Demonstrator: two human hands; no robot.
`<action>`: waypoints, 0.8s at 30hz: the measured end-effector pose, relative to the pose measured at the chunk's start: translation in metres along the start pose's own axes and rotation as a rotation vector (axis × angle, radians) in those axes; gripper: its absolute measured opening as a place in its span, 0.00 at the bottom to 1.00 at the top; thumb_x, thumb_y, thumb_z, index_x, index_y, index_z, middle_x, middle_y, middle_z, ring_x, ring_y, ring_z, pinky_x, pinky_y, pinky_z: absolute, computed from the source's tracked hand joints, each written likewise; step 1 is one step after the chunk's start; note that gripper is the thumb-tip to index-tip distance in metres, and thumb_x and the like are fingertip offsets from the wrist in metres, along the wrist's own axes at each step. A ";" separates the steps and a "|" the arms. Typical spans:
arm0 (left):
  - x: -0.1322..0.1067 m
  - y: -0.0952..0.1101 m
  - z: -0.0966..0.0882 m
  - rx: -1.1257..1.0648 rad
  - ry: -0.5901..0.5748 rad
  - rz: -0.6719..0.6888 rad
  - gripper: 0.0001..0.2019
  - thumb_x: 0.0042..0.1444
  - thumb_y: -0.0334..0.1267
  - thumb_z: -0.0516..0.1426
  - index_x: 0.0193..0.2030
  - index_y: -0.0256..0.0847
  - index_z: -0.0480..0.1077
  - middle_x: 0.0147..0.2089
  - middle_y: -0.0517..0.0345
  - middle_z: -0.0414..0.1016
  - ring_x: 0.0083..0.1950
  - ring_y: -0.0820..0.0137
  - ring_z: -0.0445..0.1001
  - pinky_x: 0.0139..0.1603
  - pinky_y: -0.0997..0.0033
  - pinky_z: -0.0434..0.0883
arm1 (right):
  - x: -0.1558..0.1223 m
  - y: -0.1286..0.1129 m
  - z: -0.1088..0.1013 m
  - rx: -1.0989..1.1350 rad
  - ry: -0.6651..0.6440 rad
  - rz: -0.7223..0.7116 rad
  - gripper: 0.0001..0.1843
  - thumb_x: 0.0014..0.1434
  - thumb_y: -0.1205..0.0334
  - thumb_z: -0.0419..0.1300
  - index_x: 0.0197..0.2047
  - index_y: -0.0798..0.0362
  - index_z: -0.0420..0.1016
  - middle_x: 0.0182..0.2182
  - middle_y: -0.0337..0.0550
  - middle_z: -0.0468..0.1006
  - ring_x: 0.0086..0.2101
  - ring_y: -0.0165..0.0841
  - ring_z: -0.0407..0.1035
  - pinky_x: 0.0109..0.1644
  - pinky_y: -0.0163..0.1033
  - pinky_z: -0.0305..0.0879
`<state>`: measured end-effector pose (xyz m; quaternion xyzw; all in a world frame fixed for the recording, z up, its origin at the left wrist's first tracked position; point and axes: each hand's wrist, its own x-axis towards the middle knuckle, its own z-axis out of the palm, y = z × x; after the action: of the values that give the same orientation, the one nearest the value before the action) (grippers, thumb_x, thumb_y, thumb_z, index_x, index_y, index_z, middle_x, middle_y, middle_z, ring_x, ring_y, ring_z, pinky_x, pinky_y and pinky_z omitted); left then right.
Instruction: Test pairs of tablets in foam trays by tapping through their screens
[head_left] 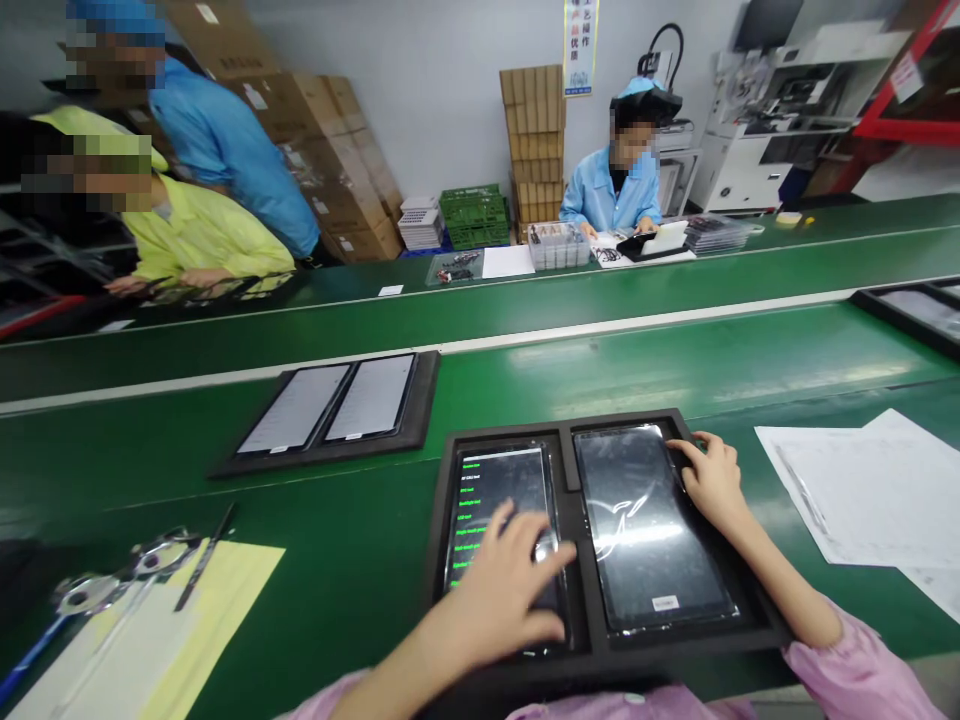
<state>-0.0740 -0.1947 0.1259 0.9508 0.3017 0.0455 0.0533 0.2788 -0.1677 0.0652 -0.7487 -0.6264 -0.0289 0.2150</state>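
A black tray (570,650) lies in front of me on the green bench, with two tablets side by side in it. The left tablet (487,490) is lit and shows a menu of green and white text lines. My left hand (502,590) rests on its lower screen, fingers stretched out and spread. The right tablet (645,520) is dark and covered with glossy film. My right hand (712,480) is at that tablet's upper right edge, fingers curled over the tablet's side against the tray wall.
A second black tray (420,400) with two pale-screened tablets sits on the conveyor belt behind. White papers (862,490) lie at the right, yellow paper and metal tools (150,570) at the left. Three other people work across the belt; cardboard boxes (330,160) stand against the wall.
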 end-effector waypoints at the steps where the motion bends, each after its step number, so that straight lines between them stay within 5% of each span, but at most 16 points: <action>1: -0.011 0.015 0.010 -0.015 0.020 0.058 0.40 0.46 0.67 0.65 0.63 0.51 0.64 0.54 0.46 0.69 0.55 0.52 0.69 0.58 0.43 0.64 | 0.000 0.000 0.000 0.013 -0.010 0.004 0.23 0.55 0.72 0.50 0.48 0.47 0.80 0.51 0.56 0.65 0.47 0.50 0.61 0.43 0.56 0.68; 4: -0.033 0.048 0.039 0.024 0.203 0.157 0.28 0.55 0.52 0.65 0.60 0.50 0.67 0.35 0.58 0.70 0.34 0.66 0.68 0.38 0.65 0.65 | 0.004 0.002 0.000 0.115 -0.011 -0.006 0.24 0.54 0.72 0.49 0.49 0.49 0.78 0.49 0.54 0.66 0.47 0.49 0.62 0.48 0.57 0.67; 6: -0.036 0.059 0.049 0.065 0.304 0.147 0.20 0.61 0.41 0.61 0.59 0.49 0.67 0.30 0.60 0.67 0.29 0.69 0.64 0.31 0.69 0.59 | 0.008 0.005 -0.005 0.236 0.021 -0.031 0.26 0.54 0.70 0.48 0.52 0.50 0.76 0.47 0.53 0.67 0.49 0.47 0.63 0.53 0.57 0.65; 9: -0.029 0.059 0.034 0.062 0.281 0.090 0.21 0.61 0.37 0.59 0.61 0.47 0.66 0.32 0.58 0.67 0.30 0.67 0.64 0.30 0.68 0.57 | 0.016 0.011 -0.021 0.400 0.126 0.005 0.26 0.55 0.64 0.49 0.56 0.50 0.72 0.47 0.51 0.68 0.51 0.45 0.63 0.55 0.55 0.64; 13: 0.004 0.033 -0.009 0.026 0.182 -0.093 0.27 0.60 0.36 0.60 0.66 0.50 0.60 0.39 0.56 0.72 0.36 0.64 0.69 0.34 0.65 0.62 | 0.030 0.027 -0.040 0.608 0.304 0.169 0.25 0.53 0.57 0.52 0.54 0.51 0.71 0.50 0.51 0.70 0.48 0.43 0.67 0.52 0.50 0.66; 16: 0.046 0.001 -0.023 -0.070 0.120 -0.294 0.31 0.62 0.38 0.60 0.69 0.49 0.54 0.43 0.55 0.75 0.44 0.61 0.73 0.43 0.63 0.66 | 0.037 0.043 -0.031 0.751 0.440 0.320 0.26 0.47 0.52 0.54 0.49 0.53 0.70 0.47 0.50 0.73 0.45 0.43 0.69 0.53 0.51 0.65; 19: 0.091 -0.030 -0.011 -0.126 0.016 -0.420 0.35 0.60 0.42 0.63 0.69 0.40 0.53 0.46 0.51 0.77 0.49 0.57 0.75 0.48 0.60 0.68 | 0.034 0.053 -0.004 0.774 0.487 0.451 0.25 0.42 0.51 0.53 0.43 0.53 0.69 0.39 0.48 0.74 0.41 0.43 0.69 0.51 0.52 0.65; 24: 0.159 -0.057 0.015 -0.083 0.059 -0.526 0.29 0.60 0.47 0.63 0.62 0.34 0.62 0.50 0.41 0.75 0.52 0.52 0.74 0.50 0.57 0.67 | 0.022 0.056 0.030 0.700 0.352 0.439 0.24 0.42 0.49 0.52 0.39 0.53 0.70 0.34 0.48 0.75 0.36 0.43 0.70 0.44 0.49 0.67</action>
<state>0.0248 -0.0575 0.1123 0.8349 0.5379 0.0700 0.0933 0.3299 -0.1435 0.0287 -0.7298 -0.3786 0.1039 0.5596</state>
